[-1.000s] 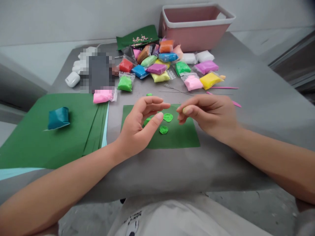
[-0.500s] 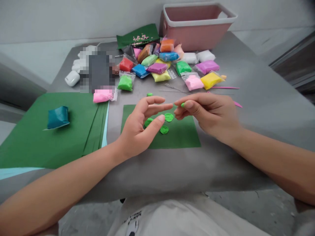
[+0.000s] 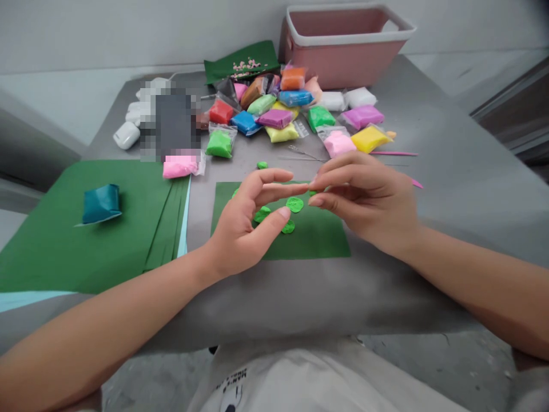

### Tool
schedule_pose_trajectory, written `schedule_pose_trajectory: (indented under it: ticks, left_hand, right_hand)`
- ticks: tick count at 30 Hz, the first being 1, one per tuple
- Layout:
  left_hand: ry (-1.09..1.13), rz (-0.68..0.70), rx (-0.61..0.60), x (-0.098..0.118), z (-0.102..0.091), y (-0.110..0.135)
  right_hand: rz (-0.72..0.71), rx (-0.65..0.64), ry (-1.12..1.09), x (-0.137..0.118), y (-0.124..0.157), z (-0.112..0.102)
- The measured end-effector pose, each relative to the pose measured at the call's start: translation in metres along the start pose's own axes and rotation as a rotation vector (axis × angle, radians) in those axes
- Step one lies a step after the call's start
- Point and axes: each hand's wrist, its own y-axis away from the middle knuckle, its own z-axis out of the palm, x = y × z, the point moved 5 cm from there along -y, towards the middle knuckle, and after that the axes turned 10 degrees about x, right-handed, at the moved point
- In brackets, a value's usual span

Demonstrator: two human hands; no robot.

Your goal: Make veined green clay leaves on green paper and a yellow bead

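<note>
My right hand (image 3: 369,200) pinches a small lump of bright green modelling clay (image 3: 313,193) between thumb and fingertips. My left hand (image 3: 253,223) is open above a dark green sheet (image 3: 317,237), its fingers stretched towards the right hand's fingertips, which they seem to touch. Flattened green clay discs lie on that sheet: one disc (image 3: 295,205) near the middle, another disc (image 3: 288,227) below it, and a third piece (image 3: 262,214) partly behind my left thumb. Just beyond the sheet's far edge sits a loose green clay bit (image 3: 262,165).
Several bags of coloured clay (image 3: 274,119) spread across the back, before a pink bin (image 3: 338,57). At left, a teal packet (image 3: 102,203) lies on large green sheets (image 3: 55,240). A white earbud case (image 3: 126,135) and pink tools (image 3: 394,153) are farther back.
My right hand has tilted up and its fingers now close around the green clay, against my left fingertips. The left hand has shifted slightly right.
</note>
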Motion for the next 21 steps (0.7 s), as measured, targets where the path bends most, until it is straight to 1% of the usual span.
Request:
schedule_pose_trajectory:
  ticks: [2, 4, 7, 10, 12, 14, 19, 21]
  left_hand:
    - [-0.001, 0.003, -0.007, 0.000, 0.000, 0.000]
    - [-0.007, 0.012, -0.010, 0.001, -0.001, 0.001]
    - [-0.052, 0.058, -0.012, 0.004, -0.003, 0.001]
    - [-0.117, 0.149, -0.022, 0.010, -0.002, 0.003]
    - [-0.142, 0.205, -0.031, 0.013, -0.001, 0.004]
    - [-0.159, 0.232, -0.028, 0.016, -0.001, 0.005]
    - [-0.149, 0.282, -0.039, 0.019, -0.001, 0.005]
    - [-0.146, 0.280, -0.038, 0.019, -0.001, 0.005]
  right_hand:
    - [-0.056, -0.023, 0.006, -0.002, 0.000, 0.001]
    - [-0.057, -0.028, -0.010, -0.001, 0.002, 0.002]
    - [-0.017, -0.032, -0.107, 0.003, 0.003, 0.005]
    - [0.071, -0.063, -0.231, 0.006, 0.004, 0.008]
    - [0.152, -0.087, -0.254, 0.009, 0.005, 0.010]
    - [0.198, -0.094, -0.245, 0.010, 0.006, 0.010]
    - [0.187, -0.100, -0.255, 0.005, 0.005, 0.011]
    - [0.195, -0.110, -0.262, 0.004, 0.005, 0.012]
